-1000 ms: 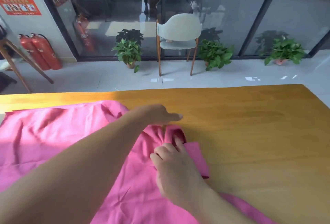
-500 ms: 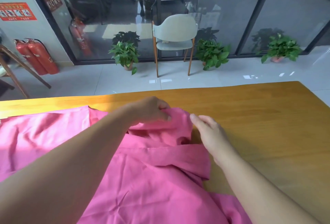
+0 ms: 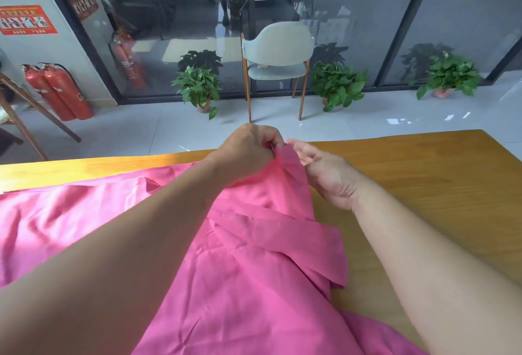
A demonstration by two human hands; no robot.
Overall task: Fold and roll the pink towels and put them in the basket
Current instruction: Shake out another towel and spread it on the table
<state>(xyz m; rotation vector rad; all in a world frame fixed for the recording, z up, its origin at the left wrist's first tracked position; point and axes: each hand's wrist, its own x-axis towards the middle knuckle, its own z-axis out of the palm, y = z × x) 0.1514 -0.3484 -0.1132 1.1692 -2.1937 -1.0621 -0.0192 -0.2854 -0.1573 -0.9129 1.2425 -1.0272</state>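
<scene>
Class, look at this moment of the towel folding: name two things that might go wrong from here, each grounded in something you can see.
1. Only the left hand pinches the raised corner of the crumpled pink fabric towel; the right hand lies open beside it, so the corner may slip and drop.
2. The towel lies bunched, with a hemmed flap folded over itself. Folding now would likely trap creases and give a lopsided roll.
3. Cloth runs off the near edge of the wooden table; it might slide down.
</scene>
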